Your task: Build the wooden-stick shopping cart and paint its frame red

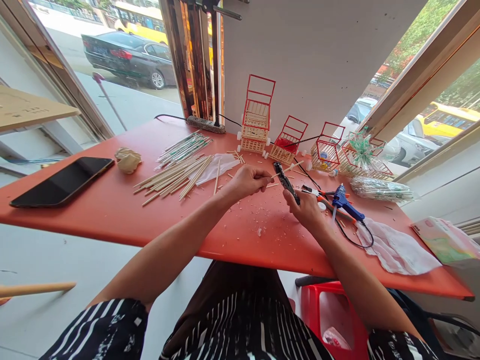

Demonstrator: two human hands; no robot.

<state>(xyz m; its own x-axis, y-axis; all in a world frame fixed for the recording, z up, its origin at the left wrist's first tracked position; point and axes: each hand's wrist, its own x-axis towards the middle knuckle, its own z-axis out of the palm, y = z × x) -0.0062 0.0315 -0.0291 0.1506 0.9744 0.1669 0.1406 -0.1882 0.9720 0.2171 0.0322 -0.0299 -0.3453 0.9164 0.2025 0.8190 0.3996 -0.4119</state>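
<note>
My left hand pinches a thin wooden stick near the middle of the red table. Its far end points up and to the right, across the jaws of a dark hand tool that looks like cutting pliers. My right hand is closed around that tool's handles. Whether the jaws touch the stick I cannot tell. Left of my hands lies a pile of loose wooden sticks, with wrapped sticks in green-printed sleeves behind it. Small chips and cut pieces are scattered below and around my hands.
Small stick-built carts with red frames stand along the back. A blue glue gun with a black cord and orange-handled pliers lie at right, near a white plastic bag. A phone-like black tablet lies at left.
</note>
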